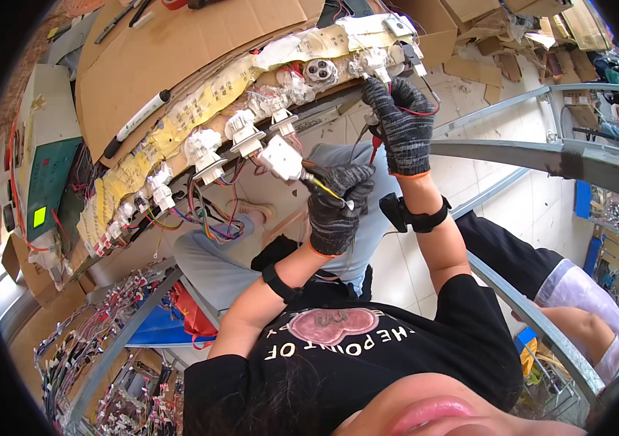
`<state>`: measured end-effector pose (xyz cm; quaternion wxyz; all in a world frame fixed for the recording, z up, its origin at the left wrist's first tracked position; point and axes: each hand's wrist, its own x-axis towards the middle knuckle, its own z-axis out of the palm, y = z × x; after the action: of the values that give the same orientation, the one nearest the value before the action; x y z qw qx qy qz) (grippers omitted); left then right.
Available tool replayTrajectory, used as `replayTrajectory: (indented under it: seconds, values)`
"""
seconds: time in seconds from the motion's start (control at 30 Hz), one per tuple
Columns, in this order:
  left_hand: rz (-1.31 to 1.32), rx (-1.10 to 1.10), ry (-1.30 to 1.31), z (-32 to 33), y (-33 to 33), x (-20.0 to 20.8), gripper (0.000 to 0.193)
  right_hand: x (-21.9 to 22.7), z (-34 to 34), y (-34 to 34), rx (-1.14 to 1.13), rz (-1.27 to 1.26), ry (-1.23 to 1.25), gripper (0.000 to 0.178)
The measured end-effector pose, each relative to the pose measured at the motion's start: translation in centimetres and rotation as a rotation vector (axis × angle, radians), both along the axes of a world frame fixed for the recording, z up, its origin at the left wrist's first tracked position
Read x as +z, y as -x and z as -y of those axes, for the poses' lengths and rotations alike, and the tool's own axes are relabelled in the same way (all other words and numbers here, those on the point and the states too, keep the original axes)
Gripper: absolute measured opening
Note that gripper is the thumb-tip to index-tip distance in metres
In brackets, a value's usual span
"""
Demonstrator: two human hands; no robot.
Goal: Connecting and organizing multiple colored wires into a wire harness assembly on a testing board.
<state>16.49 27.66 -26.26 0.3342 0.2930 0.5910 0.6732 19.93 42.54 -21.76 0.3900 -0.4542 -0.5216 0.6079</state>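
My left hand (pixel 337 207), in a grey-and-black glove, is closed round a bundle of wires, one of them yellow (pixel 324 187). The bundle runs to a white connector block (pixel 280 158) just beyond my fingers. Farther right, my gloved right hand (pixel 404 127) is closed beside white plugs (pixel 377 64) at the right end of a taped fixture board (pixel 215 94). A thin red wire (pixel 422 112) loops by its fingers, and a slim red piece (pixel 375 149) shows below its palm. What its fingertips grip is hidden.
Several white connectors, such as one socket (pixel 206 156), line the board's near edge, with coloured wires (pixel 211 225) hanging below. A marker (pixel 137 123) lies on cardboard (pixel 200 43). A green-fronted tester (pixel 47 182) stands left. Metal rails (pixel 542 163) and another person (pixel 578 305) are at right.
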Motion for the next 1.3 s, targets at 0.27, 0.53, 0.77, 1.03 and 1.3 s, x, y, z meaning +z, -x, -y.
replayTrajectory:
  seconds: [0.27, 0.53, 0.77, 1.03, 1.3]
  values:
    - [0.167, 0.046, 0.023, 0.2, -0.2, 1.1, 0.025, 0.4, -0.9, -0.2, 0.037, -0.001, 0.226, 0.017]
    - [-0.099, -0.054, 0.191, 0.7, 0.7, 2.4, 0.039, 0.6, 0.5, 1.1, -0.109, -0.061, 0.186, 0.012]
    - [0.486, -0.079, -0.044, 0.4, 0.6, 4.2, 0.034, 0.3, 0.0, 1.0, -0.116, 0.056, 0.193, 0.018]
    - [0.719, 0.073, -0.256, 2.1, 0.3, 3.6, 0.022, 4.6, 4.8, -2.3, -0.206, 0.518, -0.853, 0.013]
    - [-0.156, -0.042, 0.313, 2.8, 1.3, 1.6, 0.033, 3.0, 5.1, 1.8, 0.294, 0.024, -0.136, 0.016]
